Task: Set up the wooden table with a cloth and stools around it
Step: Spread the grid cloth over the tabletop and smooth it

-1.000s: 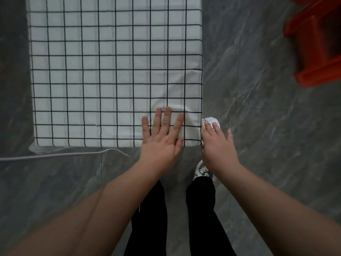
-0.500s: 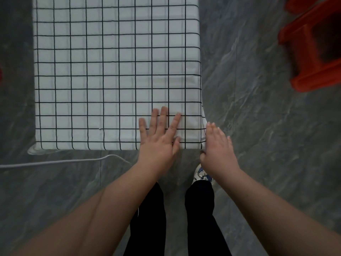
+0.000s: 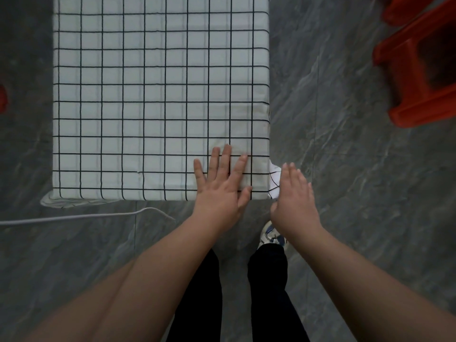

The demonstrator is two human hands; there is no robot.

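A white cloth with a black grid (image 3: 148,99) covers the whole table top, so the wood is hidden. My left hand (image 3: 222,186) lies flat with spread fingers on the cloth near the table's near right corner. My right hand (image 3: 293,201) is just off that corner, fingers straight, against the cloth flap (image 3: 274,176) that hangs down the right side. A red plastic stool (image 3: 417,70) stands on the floor to the right of the table.
The floor is grey marbled tile. A white cable (image 3: 74,217) runs along the floor just in front of the table. Another red object (image 3: 2,97) shows at the left edge. My legs and one shoe (image 3: 270,235) are below the hands.
My right hand let go of the bunched cloth corner and now lies with straight fingers beside the corner. The left hand stays flat on the cloth. The view has shifted slightly.
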